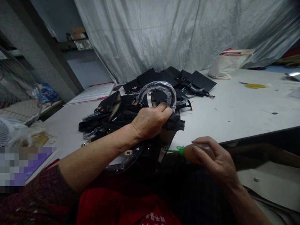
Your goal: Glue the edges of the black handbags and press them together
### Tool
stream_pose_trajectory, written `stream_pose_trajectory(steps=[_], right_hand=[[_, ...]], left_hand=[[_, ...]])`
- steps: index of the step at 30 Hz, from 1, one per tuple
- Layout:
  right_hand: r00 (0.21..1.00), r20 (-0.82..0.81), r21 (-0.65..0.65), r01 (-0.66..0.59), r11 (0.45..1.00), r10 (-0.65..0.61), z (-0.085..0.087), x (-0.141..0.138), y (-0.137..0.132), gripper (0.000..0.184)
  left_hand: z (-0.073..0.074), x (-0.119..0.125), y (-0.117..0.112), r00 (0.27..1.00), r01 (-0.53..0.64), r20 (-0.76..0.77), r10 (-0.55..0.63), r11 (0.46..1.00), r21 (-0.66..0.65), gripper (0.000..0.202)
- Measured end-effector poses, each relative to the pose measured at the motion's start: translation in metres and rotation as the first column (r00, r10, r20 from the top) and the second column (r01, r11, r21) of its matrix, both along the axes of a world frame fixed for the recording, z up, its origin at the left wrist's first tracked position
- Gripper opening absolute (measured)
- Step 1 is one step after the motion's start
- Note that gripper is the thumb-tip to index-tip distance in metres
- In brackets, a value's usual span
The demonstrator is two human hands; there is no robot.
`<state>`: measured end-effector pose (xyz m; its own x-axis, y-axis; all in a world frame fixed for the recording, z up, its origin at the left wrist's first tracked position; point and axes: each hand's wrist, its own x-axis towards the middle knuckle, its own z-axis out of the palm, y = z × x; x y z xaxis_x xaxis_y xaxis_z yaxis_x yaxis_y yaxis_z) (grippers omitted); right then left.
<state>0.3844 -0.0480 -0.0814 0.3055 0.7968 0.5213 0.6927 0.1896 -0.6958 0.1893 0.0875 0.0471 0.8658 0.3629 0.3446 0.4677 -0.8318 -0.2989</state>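
My left hand (153, 121) is closed on a black handbag (145, 157), gripping it at its upper edge. One plastic-wrapped handle (161, 86) arches up just beyond my knuckles, and another wrapped handle (126, 162) hangs on the near side by a gold-coloured clasp. My right hand (217, 159) is wrapped round a squeeze bottle (199, 153) of amber liquid. The bottle lies sideways, its green nozzle (180, 150) pointing left at the bag's side edge. Whether the tip touches the bag I cannot tell.
More black bag pieces (173, 76) lie heaped on the white table (246, 106) behind. Yellow-handled scissors (255, 85) and a cream cloth bag (229, 64) are at the right. A printed sheet (91, 93) lies back left, with a fan (14, 131) at the left edge. A grey curtain hangs behind.
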Motion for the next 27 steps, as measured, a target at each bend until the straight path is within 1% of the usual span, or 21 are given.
stream_pose_trajectory(steps=[3, 4, 8, 10, 12, 13, 16, 17, 21, 22, 25, 27], right_hand=[[0.999, 0.027, 0.064, 0.039, 0.997, -0.04, 0.0, -0.002, -0.002, 0.017], [0.999, 0.038, 0.069, 0.029, 0.997, -0.031, 0.0, -0.003, -0.003, 0.017], [0.993, 0.047, 0.038, -0.113, 0.993, 0.112, -0.005, -0.009, -0.008, 0.017], [0.993, 0.057, 0.079, -0.109, 0.991, 0.104, -0.009, -0.01, -0.011, 0.02], [0.996, 0.061, 0.127, -0.069, 0.989, 0.062, -0.013, -0.01, -0.013, 0.022], [0.997, 0.054, 0.13, -0.069, 0.989, 0.062, -0.014, -0.01, -0.015, 0.022], [0.99, 0.017, 0.076, -0.141, 0.987, 0.14, -0.017, -0.007, -0.017, 0.02], [0.988, 0.012, 0.08, -0.153, 0.985, 0.153, -0.017, -0.006, -0.017, 0.021], [0.996, 0.045, 0.194, -0.089, 0.977, 0.082, -0.019, -0.005, -0.015, 0.023], [0.995, 0.047, 0.191, -0.094, 0.977, 0.087, -0.019, -0.005, -0.015, 0.023], [0.985, 0.012, 0.12, -0.17, 0.978, 0.17, -0.019, -0.006, -0.017, 0.022], [0.985, -0.009, 0.121, -0.172, 0.978, 0.175, -0.019, -0.006, -0.018, 0.022]], left_hand=[[0.0, -0.001, -0.002, 1.0, -0.009, -0.001, 0.009, 1.0, 0.0, 0.023], [0.0, -0.001, -0.002, 1.0, -0.012, -0.004, 0.012, 1.0, -0.002, 0.023], [-0.001, -0.001, -0.004, 1.0, -0.021, -0.004, 0.021, 1.0, -0.013, 0.025], [-0.001, -0.002, -0.004, 1.0, -0.028, 0.001, 0.028, 0.999, -0.015, 0.025], [-0.001, -0.003, -0.004, 0.999, -0.036, 0.003, 0.036, 0.999, -0.017, 0.026], [-0.002, -0.003, -0.004, 0.999, -0.038, 0.002, 0.038, 0.999, -0.018, 0.026], [-0.002, -0.004, -0.004, 0.999, -0.033, 0.004, 0.033, 0.999, -0.017, 0.026], [-0.002, -0.004, -0.004, 1.0, -0.028, 0.005, 0.028, 1.0, -0.013, 0.026], [-0.003, -0.005, -0.004, 1.0, -0.004, 0.018, 0.004, 1.0, 0.021, 0.024], [-0.003, -0.005, -0.004, 1.0, -0.002, 0.022, 0.001, 1.0, 0.028, 0.024], [-0.004, -0.005, -0.003, 0.999, -0.004, 0.032, 0.003, 0.999, 0.039, 0.025], [-0.005, -0.005, -0.003, 0.999, -0.002, 0.035, 0.0, 0.999, 0.039, 0.026]])
